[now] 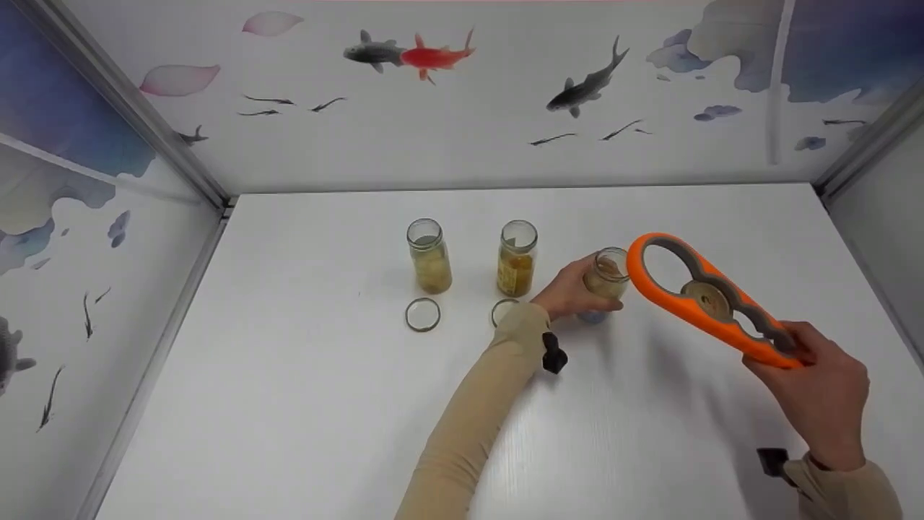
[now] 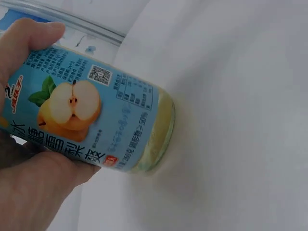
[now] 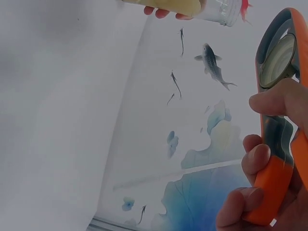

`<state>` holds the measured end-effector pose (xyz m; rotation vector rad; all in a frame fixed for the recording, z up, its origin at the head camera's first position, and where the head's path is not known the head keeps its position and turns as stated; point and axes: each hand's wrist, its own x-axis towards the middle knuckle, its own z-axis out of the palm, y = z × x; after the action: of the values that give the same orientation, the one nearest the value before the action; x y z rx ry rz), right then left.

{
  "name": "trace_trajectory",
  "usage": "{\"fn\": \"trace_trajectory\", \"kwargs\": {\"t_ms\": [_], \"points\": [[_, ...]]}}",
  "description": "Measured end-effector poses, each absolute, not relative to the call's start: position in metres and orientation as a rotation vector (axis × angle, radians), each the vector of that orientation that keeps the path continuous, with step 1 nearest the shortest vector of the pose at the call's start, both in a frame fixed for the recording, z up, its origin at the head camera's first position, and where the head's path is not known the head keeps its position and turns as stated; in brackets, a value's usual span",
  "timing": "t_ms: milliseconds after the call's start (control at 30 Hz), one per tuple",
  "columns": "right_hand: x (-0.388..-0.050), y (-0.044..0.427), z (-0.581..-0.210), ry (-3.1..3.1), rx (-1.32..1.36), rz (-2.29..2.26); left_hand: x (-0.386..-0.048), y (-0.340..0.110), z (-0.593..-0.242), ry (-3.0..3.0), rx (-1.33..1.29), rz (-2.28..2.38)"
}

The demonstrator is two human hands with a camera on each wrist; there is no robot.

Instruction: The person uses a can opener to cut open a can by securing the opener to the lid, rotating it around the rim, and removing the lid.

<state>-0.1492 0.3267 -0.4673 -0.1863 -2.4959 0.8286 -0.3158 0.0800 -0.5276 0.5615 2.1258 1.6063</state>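
My left hand (image 1: 567,292) grips a glass jar (image 1: 606,283) with its mouth uncovered. In the left wrist view the jar's blue label (image 2: 72,106) shows a cut pear; thumb and fingers wrap around it. I cannot tell whether its base touches the table. To the right, my right hand (image 1: 823,390) holds an orange and grey jar opener (image 1: 682,303) by its handle end, raised above the table. A round metal lid (image 1: 706,299) sits within the opener's grey toothed inner edge. The right wrist view also shows this lid (image 3: 279,60) near the thumb.
Two uncovered glass jars with yellowish contents, a left one (image 1: 431,263) and a middle one (image 1: 517,263), stand toward the back. A lid (image 1: 422,315) lies before the left jar; another lid (image 1: 498,310) is partly behind my left sleeve. Printed panels (image 1: 462,144) enclose the white table (image 1: 289,375).
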Motion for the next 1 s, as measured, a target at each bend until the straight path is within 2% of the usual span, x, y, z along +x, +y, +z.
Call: {"fn": "trace_trajectory", "kwargs": {"t_ms": [567, 1000], "points": [[-0.148, 0.31, -0.478, -2.499, -0.206, 0.911, -0.324, 0.091, -0.519, 2.379, 0.422, 1.532], [-0.146, 0.302, -0.487, -2.521, -0.221, 0.939, -0.329, 0.107, -0.521, 2.624, 0.247, 1.298]]}}
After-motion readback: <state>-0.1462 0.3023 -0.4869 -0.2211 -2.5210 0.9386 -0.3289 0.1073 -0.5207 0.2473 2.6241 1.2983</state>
